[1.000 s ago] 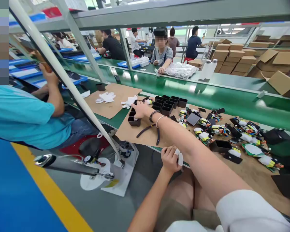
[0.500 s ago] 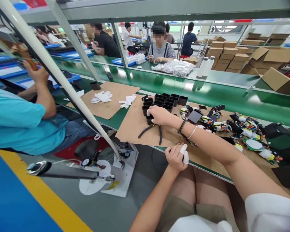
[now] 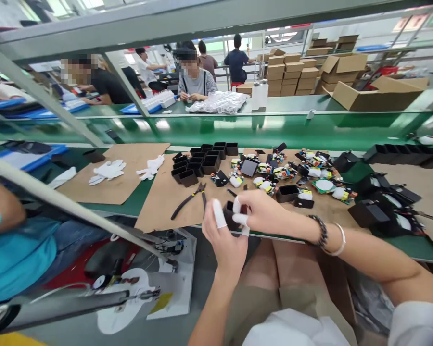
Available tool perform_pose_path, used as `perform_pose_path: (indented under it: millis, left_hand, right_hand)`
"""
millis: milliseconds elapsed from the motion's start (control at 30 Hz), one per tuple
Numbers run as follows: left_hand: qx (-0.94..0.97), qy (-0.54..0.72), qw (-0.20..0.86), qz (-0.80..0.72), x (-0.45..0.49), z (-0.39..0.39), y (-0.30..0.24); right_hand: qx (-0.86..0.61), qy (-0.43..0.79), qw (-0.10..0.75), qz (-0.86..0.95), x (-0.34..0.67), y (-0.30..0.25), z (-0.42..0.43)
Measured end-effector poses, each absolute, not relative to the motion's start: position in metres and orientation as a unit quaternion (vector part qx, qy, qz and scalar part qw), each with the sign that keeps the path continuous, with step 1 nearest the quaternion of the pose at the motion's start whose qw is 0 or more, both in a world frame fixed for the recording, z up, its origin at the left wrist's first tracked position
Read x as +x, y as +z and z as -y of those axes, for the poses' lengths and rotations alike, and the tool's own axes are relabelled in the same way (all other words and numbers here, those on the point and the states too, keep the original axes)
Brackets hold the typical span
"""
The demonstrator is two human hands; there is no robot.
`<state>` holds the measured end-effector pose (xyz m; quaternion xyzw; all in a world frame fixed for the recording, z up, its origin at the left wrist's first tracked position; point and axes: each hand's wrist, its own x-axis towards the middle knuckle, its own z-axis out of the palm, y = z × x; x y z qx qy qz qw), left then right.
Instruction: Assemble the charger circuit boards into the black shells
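Observation:
Both my hands meet at the table's near edge around one small black plastic case [image 3: 231, 214]. My right hand [image 3: 261, 210], with white finger cots and bracelets at the wrist, grips the case from the right. My left hand [image 3: 222, 238], also with a white finger cot, touches it from the left and below. Behind them on the brown cardboard mat [image 3: 166, 202] stand several more empty black cases [image 3: 198, 163]. Black pliers [image 3: 191, 198] lie just left of my hands. A heap of small colourful circuit boards and white parts [image 3: 292, 175] spreads to the right.
A green conveyor belt [image 3: 238, 129] runs behind the mat. Across it sit other people, with a clear plastic bag [image 3: 218, 102] and cardboard boxes [image 3: 364, 91]. A person in a teal shirt [image 3: 14, 254] is at my left. White gloves [image 3: 108, 170] lie on a second mat.
My right hand drew back from the row of black cases with one case in it. My left hand rose from my lap to meet it. The view swung right.

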<state>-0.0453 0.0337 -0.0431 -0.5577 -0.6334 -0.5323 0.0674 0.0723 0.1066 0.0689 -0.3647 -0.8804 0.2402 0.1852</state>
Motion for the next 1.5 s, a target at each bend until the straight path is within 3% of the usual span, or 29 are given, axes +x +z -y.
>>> perform_pose_path:
  millis: [167, 233, 333, 833, 1033, 1100, 1200, 1300, 1367, 1500]
  left_hand:
    - [-0.564, -0.540, -0.286, 0.555, -0.005, -0.025, -0.049]
    - [-0.556, -0.529, -0.392, 0.507, 0.006, -0.020, -0.048]
    - [-0.559, -0.507, -0.463, 0.464, 0.017, -0.016, -0.046]
    - [-0.559, -0.492, -0.450, 0.493, 0.034, -0.016, -0.056]
    - [-0.579, -0.481, -0.444, 0.486, 0.031, -0.015, -0.055]
    - [-0.592, -0.480, -0.433, 0.482, 0.030, -0.016, -0.056]
    - [-0.595, -0.476, -0.422, 0.491, 0.030, -0.016, -0.055]
    - [-0.590, -0.478, -0.422, 0.496, 0.032, -0.015, -0.054]
    - [-0.590, -0.480, -0.424, 0.492, 0.033, -0.016, -0.054]
    - [-0.596, -0.478, -0.430, 0.481, 0.029, -0.016, -0.055]
  right_hand:
    - [-0.431, 0.374, 0.259, 0.780, 0.164, 0.058, -0.064]
    - [-0.535, 0.321, 0.279, 0.730, 0.200, 0.052, -0.067]
    - [-0.677, 0.197, 0.239, 0.667, 0.242, 0.034, -0.082]
    - [-0.684, 0.166, 0.175, 0.688, 0.199, -0.008, -0.130]
    - [-0.524, 0.244, 0.123, 0.807, 0.257, 0.026, -0.122]
    - [-0.485, 0.245, 0.146, 0.827, 0.277, 0.047, -0.110]
    - [-0.607, 0.181, 0.195, 0.749, 0.274, 0.066, -0.084]
    - [-0.777, 0.088, 0.087, 0.617, 0.230, 0.055, -0.057]
    - [-0.802, 0.082, 0.053, 0.590, 0.196, 0.034, -0.047]
    - [-0.807, 0.082, 0.093, 0.577, 0.171, 0.003, -0.057]
